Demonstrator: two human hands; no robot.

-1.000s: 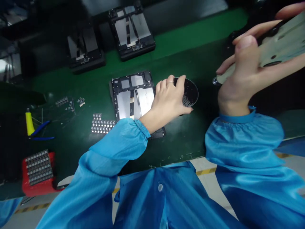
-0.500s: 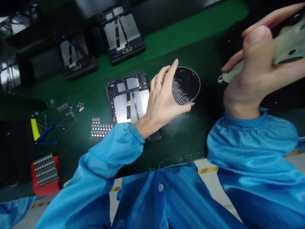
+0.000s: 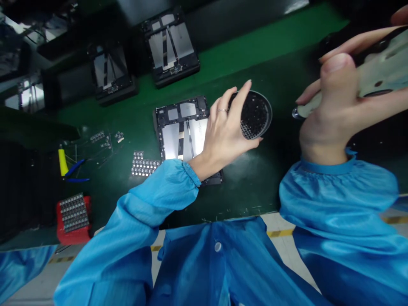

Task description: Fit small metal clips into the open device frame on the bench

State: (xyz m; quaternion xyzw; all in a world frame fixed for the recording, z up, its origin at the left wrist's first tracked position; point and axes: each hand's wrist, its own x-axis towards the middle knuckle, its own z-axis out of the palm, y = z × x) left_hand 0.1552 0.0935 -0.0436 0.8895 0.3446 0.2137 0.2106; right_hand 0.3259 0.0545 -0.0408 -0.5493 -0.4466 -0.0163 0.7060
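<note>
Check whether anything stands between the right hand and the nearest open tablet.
In this view, two things do: the dish, straight between the right hand and the tablet, and the left hand, thumb and fingers about the dish's rim, hiding part of the tablet's right side.

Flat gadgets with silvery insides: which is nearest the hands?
The front gadget, partly hidden by the left hand. The brighter back gadget and darker back gadget lie farther off.
</note>
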